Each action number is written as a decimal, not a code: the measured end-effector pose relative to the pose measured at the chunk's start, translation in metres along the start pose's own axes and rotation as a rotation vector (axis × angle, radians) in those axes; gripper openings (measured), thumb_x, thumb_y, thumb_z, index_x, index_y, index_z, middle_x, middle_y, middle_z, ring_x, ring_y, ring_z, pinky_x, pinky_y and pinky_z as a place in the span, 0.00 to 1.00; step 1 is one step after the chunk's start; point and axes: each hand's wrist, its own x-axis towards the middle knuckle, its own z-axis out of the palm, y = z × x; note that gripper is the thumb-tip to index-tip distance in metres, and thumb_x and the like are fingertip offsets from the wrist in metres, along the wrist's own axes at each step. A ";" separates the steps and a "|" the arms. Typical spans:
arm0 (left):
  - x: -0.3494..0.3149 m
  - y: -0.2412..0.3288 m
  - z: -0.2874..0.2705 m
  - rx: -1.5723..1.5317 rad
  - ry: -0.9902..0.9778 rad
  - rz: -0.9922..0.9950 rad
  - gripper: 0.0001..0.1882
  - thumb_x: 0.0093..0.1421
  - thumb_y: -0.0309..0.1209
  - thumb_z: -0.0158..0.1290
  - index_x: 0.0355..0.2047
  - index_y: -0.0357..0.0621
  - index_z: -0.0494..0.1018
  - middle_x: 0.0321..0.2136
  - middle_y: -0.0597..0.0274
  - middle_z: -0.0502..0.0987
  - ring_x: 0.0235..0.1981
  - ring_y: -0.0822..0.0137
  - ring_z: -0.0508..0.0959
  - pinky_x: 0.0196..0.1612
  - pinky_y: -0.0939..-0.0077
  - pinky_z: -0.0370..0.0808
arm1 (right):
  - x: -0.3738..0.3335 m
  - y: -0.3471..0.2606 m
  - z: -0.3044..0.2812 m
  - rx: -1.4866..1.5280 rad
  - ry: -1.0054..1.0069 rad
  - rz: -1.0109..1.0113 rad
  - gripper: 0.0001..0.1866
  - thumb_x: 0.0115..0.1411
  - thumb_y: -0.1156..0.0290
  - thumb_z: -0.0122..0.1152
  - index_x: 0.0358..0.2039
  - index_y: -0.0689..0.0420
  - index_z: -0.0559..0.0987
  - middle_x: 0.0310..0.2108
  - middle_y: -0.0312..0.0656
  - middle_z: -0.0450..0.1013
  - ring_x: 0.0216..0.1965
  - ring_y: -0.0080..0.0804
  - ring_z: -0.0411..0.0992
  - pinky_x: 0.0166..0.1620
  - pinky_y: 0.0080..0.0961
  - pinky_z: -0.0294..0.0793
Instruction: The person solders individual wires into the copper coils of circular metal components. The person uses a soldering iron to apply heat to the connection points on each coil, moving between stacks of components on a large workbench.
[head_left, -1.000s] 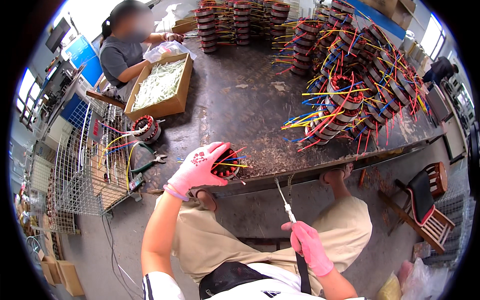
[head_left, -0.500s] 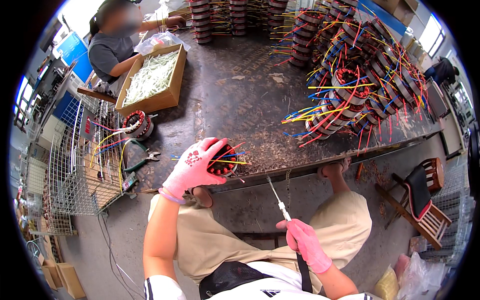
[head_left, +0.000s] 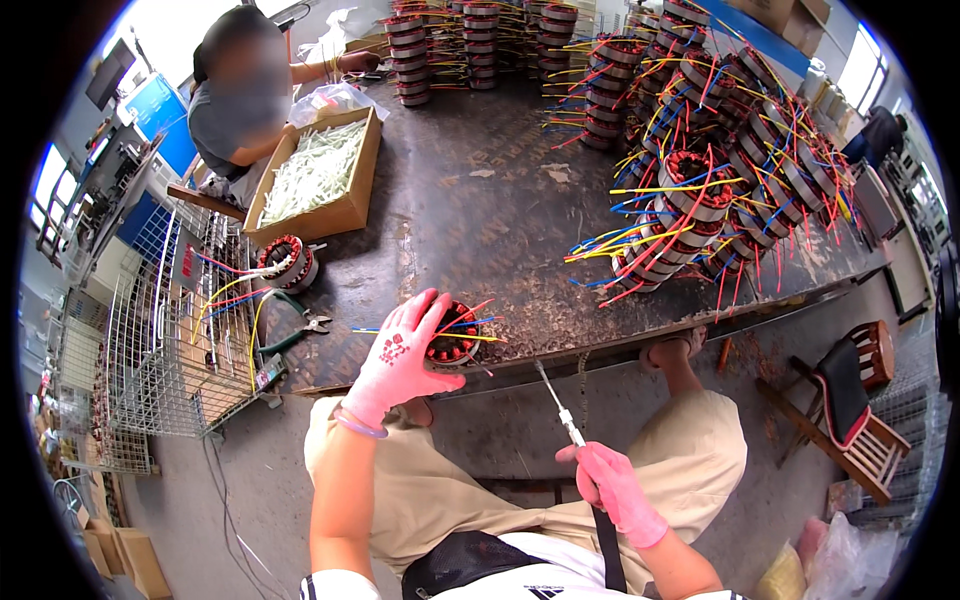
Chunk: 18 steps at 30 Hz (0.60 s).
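My left hand (head_left: 400,362), in a pink glove, holds a motor stator (head_left: 455,348) at the table's front edge, fingers along its left side and thumb at the near side. Red, blue and yellow wires stick out from its red-wound core. My right hand (head_left: 618,492), also gloved in pink, is closed round a slim tool (head_left: 562,408) with a long thin metal shaft and a pale collar. The tool points up and left, its tip near the table edge and apart from the stator. Its exact kind is unclear.
Stators with trailing wires are heaped at right (head_left: 690,200), with stacks (head_left: 480,45) farther back. To the left are another stator (head_left: 290,265), green-handled cutters (head_left: 318,323), a wire basket (head_left: 180,340) and a cardboard box (head_left: 352,212) of white sleeves. A person (head_left: 235,110) sits beyond; a wooden chair (head_left: 850,440) stands right.
The view has shifted slightly. My left hand's fingers have come up and spread a little beside the stator. The right hand keeps the tool at nearly the same place.
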 end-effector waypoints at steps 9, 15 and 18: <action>-0.042 0.040 0.033 -0.058 0.388 -0.038 0.49 0.38 0.31 0.67 0.62 0.36 0.57 0.61 0.44 0.59 0.61 0.45 0.61 0.62 0.57 0.61 | 0.043 -0.048 -0.018 -0.099 -0.161 -0.121 0.19 0.69 0.58 0.44 0.42 0.60 0.77 0.13 0.27 0.60 0.14 0.12 0.53 0.17 0.15 0.48; -0.076 0.049 0.075 0.033 0.610 -0.052 0.39 0.50 0.24 0.59 0.62 0.33 0.56 0.60 0.45 0.60 0.60 0.47 0.62 0.62 0.57 0.61 | 0.082 -0.029 -0.038 0.096 -0.266 -0.239 0.20 0.68 0.55 0.48 0.38 0.61 0.76 0.14 0.29 0.63 0.14 0.14 0.55 0.18 0.16 0.52; -0.093 0.066 0.099 -0.006 0.607 -0.015 0.36 0.53 0.24 0.54 0.62 0.31 0.55 0.58 0.43 0.61 0.60 0.47 0.63 0.62 0.56 0.60 | 0.076 -0.019 -0.038 0.110 -0.279 -0.228 0.19 0.68 0.55 0.48 0.38 0.61 0.76 0.14 0.29 0.63 0.14 0.14 0.55 0.18 0.15 0.52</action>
